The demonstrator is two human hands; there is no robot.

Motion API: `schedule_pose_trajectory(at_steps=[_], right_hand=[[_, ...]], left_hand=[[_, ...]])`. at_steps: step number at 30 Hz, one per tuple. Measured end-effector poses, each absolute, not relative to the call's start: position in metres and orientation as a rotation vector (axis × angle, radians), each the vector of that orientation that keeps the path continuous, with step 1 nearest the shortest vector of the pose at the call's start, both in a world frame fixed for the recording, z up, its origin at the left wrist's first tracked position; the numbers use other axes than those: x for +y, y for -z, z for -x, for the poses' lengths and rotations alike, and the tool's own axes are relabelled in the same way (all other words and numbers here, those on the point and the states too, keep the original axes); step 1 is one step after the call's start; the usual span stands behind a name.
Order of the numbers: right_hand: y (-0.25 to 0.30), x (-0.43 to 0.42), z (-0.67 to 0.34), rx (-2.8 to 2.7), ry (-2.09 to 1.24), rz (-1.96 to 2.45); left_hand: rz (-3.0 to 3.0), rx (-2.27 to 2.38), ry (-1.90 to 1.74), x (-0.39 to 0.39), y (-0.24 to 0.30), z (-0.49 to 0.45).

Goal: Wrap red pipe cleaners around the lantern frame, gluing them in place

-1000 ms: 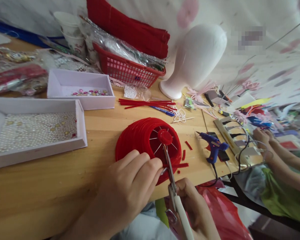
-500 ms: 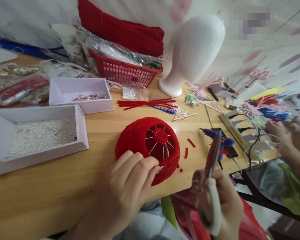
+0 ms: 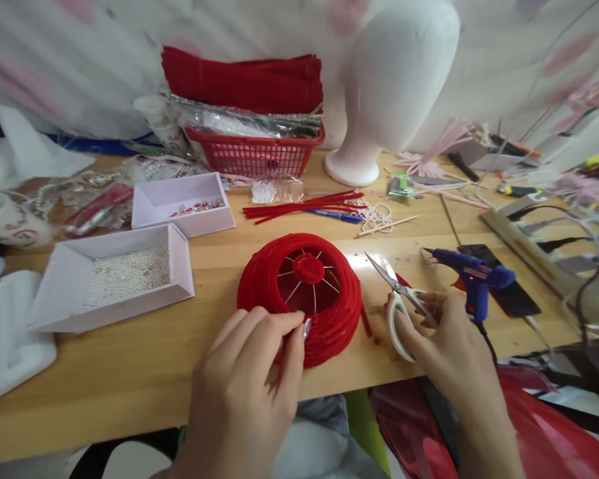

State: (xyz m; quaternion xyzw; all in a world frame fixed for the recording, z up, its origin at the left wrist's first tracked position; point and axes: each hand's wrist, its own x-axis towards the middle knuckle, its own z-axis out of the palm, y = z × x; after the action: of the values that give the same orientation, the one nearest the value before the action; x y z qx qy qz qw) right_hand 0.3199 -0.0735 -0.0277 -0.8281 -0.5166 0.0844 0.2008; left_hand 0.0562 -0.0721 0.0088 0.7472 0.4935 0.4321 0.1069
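Observation:
A round red dome (image 3: pixel 299 293) wound from fuzzy red stems lies on the wooden table (image 3: pixel 130 372), with a red hub and thin white spokes in its opening. My left hand (image 3: pixel 249 379) pinches the dome's near rim with closed fingers. My right hand (image 3: pixel 444 339) rests just to the right, its fingers on the white handles of scissors (image 3: pixel 397 293) that lie on the table with blades pointing away to the left. A few cut red bits lie beside the dome.
A blue glue gun (image 3: pixel 472 276) lies right of the scissors over a dark phone. Two white trays (image 3: pixel 112 279) of pearls and gems sit at left. Loose red stems (image 3: pixel 299 205), a red basket (image 3: pixel 257 150) and a white foam head (image 3: pixel 389 86) stand behind.
My right hand has taken the scissors away from the dome's opening, swung them to the right and brought them down onto the table. My left hand stays on the rim.

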Motion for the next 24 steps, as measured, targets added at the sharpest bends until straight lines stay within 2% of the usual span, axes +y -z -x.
schedule_pose_trajectory(at_steps=[3, 11, 14, 19, 24], right_hand=[[0.038, -0.064, -0.323, -1.575, -0.078, 2.342], [0.051, -0.058, -0.327, -1.715, -0.002, 2.216], [0.039, -0.065, -0.319, -1.724, 0.021, 2.0], [0.017, -0.074, -0.278, -1.635, -0.369, 1.275], [0.015, -0.057, -0.248, -1.761, -0.505, 1.127]], left_hand=[[-2.268, 1.499, -1.25, -0.075, -0.011, -0.059], [-2.415, 1.566, -1.239, -0.078, -0.006, -0.064], [-2.416, 1.555, -1.244, -0.08, -0.002, -0.064], [-2.346, 1.482, -1.295, -0.082, 0.006, -0.061], [-2.318, 1.484, -1.311, -0.082, 0.009, -0.059]])
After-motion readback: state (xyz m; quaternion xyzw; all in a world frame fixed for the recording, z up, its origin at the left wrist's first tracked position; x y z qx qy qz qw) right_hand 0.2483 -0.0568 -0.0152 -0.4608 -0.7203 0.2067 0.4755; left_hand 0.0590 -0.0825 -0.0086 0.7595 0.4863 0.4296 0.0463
